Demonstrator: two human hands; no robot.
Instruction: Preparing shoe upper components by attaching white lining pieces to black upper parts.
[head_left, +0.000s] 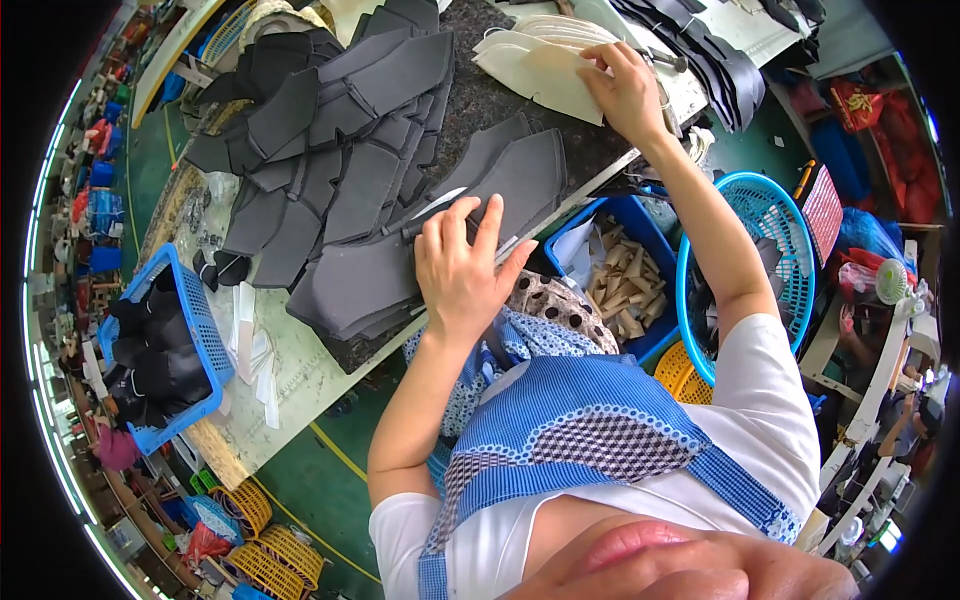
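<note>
My left hand (460,265) rests with its fingers spread on dark grey, flat foam-like cut pieces (365,280) near the table's front edge. Beside its fingertips, more of these grey pieces (520,180) lie overlapping, with a thin white strip (437,204) showing between them. Farther off to the right, my right hand (625,95) has its thumb and fingers closed at the edge of the top cream-coloured curved sheet piece (535,75). That piece lies on a fanned stack of similar ones.
A big heap of grey pieces (350,110) covers the table's left part. A blue basket (205,340) of black items stands at the table's left end. Right of my body are a blue bin (640,220) of tan pieces and a round blue basket (765,190). Black strips (700,60) hang at the far right.
</note>
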